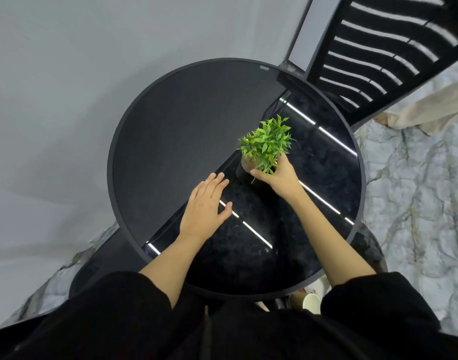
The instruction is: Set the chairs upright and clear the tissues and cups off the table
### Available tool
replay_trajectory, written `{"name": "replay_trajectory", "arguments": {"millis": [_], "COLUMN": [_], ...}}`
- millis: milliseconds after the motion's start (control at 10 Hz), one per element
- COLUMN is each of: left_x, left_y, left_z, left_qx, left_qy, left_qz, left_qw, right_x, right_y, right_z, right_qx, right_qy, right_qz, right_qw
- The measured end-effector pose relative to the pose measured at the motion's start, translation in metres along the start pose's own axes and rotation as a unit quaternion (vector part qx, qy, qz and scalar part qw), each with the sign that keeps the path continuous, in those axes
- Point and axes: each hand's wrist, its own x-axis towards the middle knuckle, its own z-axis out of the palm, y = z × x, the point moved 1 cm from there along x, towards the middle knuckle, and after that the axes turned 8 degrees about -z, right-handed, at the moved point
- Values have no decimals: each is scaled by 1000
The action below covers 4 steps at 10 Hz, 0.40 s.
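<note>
A round black glossy table (176, 131) fills the middle of the view. My right hand (279, 175) is closed around a small potted green plant (268, 142) standing right of the table's centre. My left hand (205, 206) hovers flat over the table, fingers spread, holding nothing. A black slatted chair (373, 55) stands upright at the table's far right. Paper cups (311, 302) show below the table's near edge, beside my right sleeve. No tissues or cups are visible on the tabletop.
A grey wall runs along the left and back. Marble-patterned floor (417, 203) lies to the right. Another person's beige trouser leg (427, 110) is at the right edge. A dark round shape (370, 250) sits under the table's right side.
</note>
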Motion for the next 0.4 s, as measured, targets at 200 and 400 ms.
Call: {"name": "replay_trajectory", "arguments": {"millis": [200,400], "left_x": [-4,-15], "left_y": [0,0], "left_z": [0,3], "left_qx": [27,-20], "left_qy": [3,27], "left_qz": [6,27], "left_qw": [1000,999], "right_x": [-38,-73], "right_y": [-14,-134], "right_z": [-43,-143], "right_qx": [-18,-65], "right_qy": [-2,100], "right_qz": [-18,-246], "right_qw": [1000,962]}}
